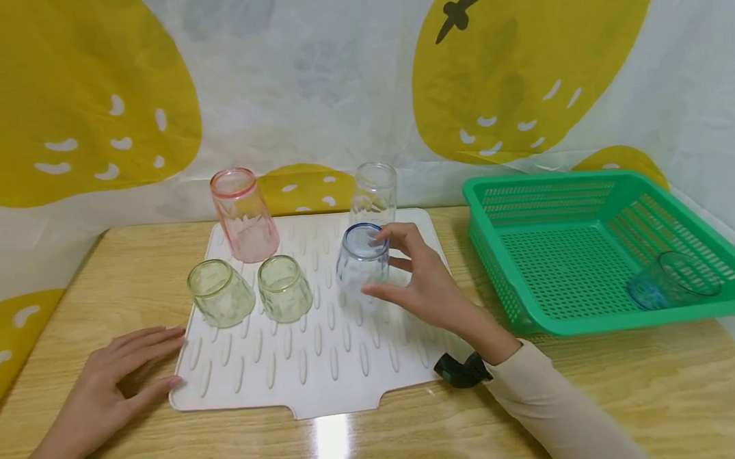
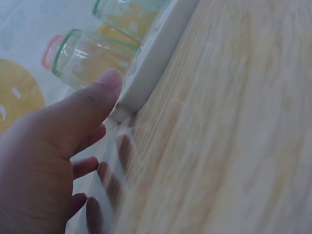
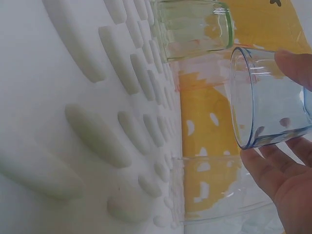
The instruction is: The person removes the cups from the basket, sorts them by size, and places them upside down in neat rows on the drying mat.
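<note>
My right hand [image 1: 428,281] grips a blue-tinted drinking glass [image 1: 361,260] between thumb and fingers. It is turned upside down over the white ridged drying mat [image 1: 325,385], and the right wrist view shows its mouth [image 3: 242,100] held off the mat. Two short green glasses [image 1: 223,301] [image 1: 285,291] stand mouth down on the mat's left half. Behind them is a tall pink glass [image 1: 247,224], with a tall clear glass [image 1: 375,191] at the back right. My left hand [image 1: 112,388] lies with fingers extended on the table, thumb at the mat's left edge.
A green plastic basket [image 1: 550,327] occupies the right side of the table, and a blue glass [image 1: 668,285] lies tilted inside it. A curtain with yellow fruit prints [image 1: 312,81] hangs behind the wooden table [image 1: 229,448]. Under my right wrist is a black device [image 1: 462,370].
</note>
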The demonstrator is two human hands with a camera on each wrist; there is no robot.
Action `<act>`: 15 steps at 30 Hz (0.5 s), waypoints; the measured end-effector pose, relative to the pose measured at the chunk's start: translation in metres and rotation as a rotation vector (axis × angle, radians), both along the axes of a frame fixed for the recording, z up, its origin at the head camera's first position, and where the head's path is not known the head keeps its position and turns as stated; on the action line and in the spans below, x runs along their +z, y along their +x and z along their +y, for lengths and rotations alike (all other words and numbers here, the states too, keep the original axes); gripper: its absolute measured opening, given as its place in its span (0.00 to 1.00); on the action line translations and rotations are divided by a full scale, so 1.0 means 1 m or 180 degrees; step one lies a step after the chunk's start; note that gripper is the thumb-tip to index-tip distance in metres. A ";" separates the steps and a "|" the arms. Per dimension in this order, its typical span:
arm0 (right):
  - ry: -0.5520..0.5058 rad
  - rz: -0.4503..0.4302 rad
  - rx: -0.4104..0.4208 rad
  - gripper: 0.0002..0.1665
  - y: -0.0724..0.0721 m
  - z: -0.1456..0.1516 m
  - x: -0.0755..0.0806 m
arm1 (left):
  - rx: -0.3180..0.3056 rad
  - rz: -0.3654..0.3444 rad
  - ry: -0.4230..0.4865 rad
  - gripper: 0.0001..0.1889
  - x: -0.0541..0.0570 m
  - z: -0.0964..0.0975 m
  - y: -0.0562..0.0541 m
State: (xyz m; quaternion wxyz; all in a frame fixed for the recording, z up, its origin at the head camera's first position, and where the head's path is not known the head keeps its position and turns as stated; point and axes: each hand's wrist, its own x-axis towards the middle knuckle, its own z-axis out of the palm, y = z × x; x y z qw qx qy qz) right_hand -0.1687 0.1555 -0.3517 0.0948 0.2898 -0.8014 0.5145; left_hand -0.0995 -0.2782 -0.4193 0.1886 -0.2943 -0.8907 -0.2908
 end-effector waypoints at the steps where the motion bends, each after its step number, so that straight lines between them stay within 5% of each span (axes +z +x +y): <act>1: 0.0002 -0.0011 0.0008 0.40 -0.001 -0.001 -0.001 | -0.0032 0.0018 -0.0010 0.34 -0.001 0.000 -0.001; 15: 0.0153 -0.0240 0.0074 0.40 -0.007 -0.010 -0.023 | -0.0006 -0.0077 -0.0116 0.31 -0.001 -0.001 0.002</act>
